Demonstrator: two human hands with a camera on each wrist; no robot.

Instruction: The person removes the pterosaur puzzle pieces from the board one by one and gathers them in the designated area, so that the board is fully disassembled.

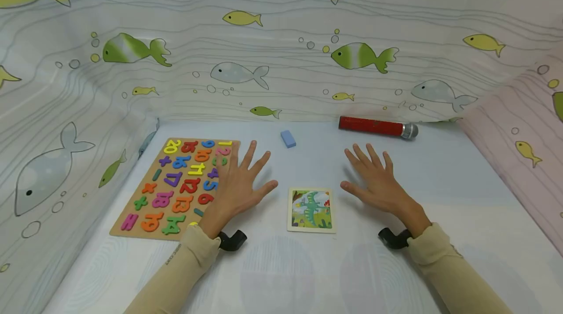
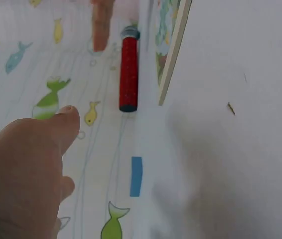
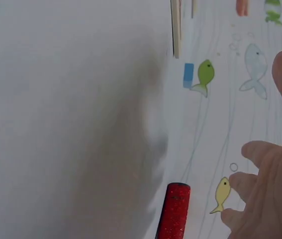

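Between the two hands a small framed dinosaur picture [image 1: 311, 210] lies flat. My left hand [image 1: 239, 184], fingers spread and holding nothing, hovers over the right side of a wooden number board [image 1: 151, 192]. My right hand [image 1: 376, 182] is spread too, holding nothing, to the right of the picture. A blue block [image 1: 288, 138] lies beyond the picture, between the hands. The left wrist view shows my left thumb [image 2: 63, 127], the block [image 2: 136, 177] and the picture's edge [image 2: 173, 59]. In the right wrist view my right hand [image 3: 275, 174] is apart from the block [image 3: 188, 74].
A red microphone [image 1: 374, 126] with a silver head lies at the back right of the white table [image 1: 281, 275], near the rear wall. Fish-patterned sheets [image 1: 272, 45] stand behind and at both sides. Coloured numbers and signs fill the board.
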